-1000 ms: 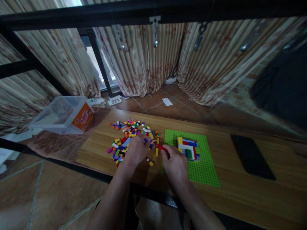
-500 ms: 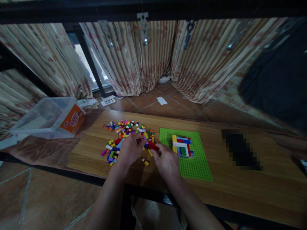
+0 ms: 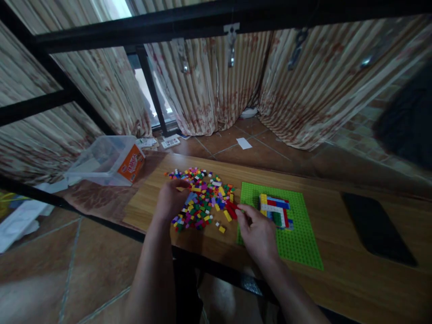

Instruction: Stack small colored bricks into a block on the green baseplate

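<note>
My left hand (image 3: 170, 200) reaches over the far left side of a pile of loose toy building bricks (image 3: 199, 209). Its thumb and forefinger look parted, with bricks just beyond the tips and no held piece visible. With thumb and fingers closed, my right hand (image 3: 259, 231) grips a red brick (image 3: 231, 209) at the pile's right side. Part of that brick is hidden by the fingertips. Right of the pile lies a green baseplate (image 3: 300, 245). On it stands a low brick structure (image 3: 276, 209) in yellow, white, red, blue and green, just beyond my right hand.
A clear plastic bin (image 3: 101, 164) with an orange label stands at the left end of the wooden table (image 3: 209, 164). A dark flat object (image 3: 378, 229) lies at the right. A black metal bar (image 3: 202, 18) with hanging clips crosses above, before striped curtains (image 3: 216, 90).
My left hand has moved left and away from my right hand, to the pile's far left side. My right hand keeps its hold on the red brick. The view has turned left.
</note>
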{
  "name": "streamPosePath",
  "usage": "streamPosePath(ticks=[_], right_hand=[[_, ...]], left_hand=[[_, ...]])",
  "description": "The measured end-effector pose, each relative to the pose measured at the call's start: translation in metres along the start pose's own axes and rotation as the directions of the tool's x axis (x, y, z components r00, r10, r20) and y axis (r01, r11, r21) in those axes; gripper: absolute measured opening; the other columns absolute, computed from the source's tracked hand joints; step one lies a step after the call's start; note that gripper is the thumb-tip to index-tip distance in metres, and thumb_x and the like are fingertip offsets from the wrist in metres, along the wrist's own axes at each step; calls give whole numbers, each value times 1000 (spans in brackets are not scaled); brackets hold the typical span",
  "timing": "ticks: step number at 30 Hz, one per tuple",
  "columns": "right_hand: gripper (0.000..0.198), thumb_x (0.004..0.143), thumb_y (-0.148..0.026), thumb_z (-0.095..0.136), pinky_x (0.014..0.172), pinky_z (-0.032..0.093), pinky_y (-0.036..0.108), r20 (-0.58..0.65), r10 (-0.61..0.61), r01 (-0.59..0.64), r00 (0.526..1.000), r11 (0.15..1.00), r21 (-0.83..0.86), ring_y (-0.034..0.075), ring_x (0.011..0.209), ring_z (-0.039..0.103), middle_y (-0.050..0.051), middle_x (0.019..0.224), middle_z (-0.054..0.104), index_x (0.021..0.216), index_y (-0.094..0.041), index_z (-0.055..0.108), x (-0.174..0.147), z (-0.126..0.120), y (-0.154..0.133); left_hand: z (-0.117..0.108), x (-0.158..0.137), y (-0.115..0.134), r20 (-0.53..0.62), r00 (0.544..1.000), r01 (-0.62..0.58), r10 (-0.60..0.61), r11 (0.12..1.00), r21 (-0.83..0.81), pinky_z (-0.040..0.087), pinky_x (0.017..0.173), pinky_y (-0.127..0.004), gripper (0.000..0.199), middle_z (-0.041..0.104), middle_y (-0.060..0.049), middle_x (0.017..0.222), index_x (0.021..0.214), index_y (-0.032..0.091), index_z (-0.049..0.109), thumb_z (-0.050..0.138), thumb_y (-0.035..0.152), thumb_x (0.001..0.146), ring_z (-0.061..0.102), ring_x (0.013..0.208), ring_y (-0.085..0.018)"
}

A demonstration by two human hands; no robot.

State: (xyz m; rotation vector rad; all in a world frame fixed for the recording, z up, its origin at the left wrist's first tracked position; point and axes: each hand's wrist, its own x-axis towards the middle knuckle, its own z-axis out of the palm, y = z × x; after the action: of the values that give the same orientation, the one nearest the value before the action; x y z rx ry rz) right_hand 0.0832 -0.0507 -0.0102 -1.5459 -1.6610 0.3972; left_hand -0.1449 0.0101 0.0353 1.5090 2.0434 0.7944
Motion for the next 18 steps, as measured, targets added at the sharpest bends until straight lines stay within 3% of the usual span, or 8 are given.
streamPosePath(ticks=[5, 10, 18], right_hand=[[24, 93, -32, 50, 73, 53, 30, 33, -22, 20, 999, 998, 54, 20, 80, 72, 5, 93, 76, 98, -20, 71, -1, -3, 2], [23, 93, -31, 50, 76, 53, 30, 56, -32, 26, 998, 994, 108, 19, 83, 71, 5, 94, 76, 96, -21, 71, -2, -2, 0], [21, 92, -28, 51, 77, 54, 31, 61, -43, 35, 997, 990, 137, 19, 83, 71, 5, 93, 76, 95, -22, 71, -3, 0, -1]], left_hand=[[-31, 0, -30, -18, 998, 69, -67, 990, 121, 47, 64, -25, 31, 74, -9, 92, 99, 12, 71, 64, 23, 71, 65, 70, -17], [-21, -3, -25, 59, 998, -4, -7, 983, 186, 48, 70, -28, 30, 74, -9, 99, 99, 15, 72, 67, 29, 73, 67, 77, -19], [-9, 4, -22, 101, 994, -63, 39, 967, 246, 47, 73, -28, 19, 76, -5, 89, 88, 21, 75, 61, 23, 76, 67, 83, -20]])
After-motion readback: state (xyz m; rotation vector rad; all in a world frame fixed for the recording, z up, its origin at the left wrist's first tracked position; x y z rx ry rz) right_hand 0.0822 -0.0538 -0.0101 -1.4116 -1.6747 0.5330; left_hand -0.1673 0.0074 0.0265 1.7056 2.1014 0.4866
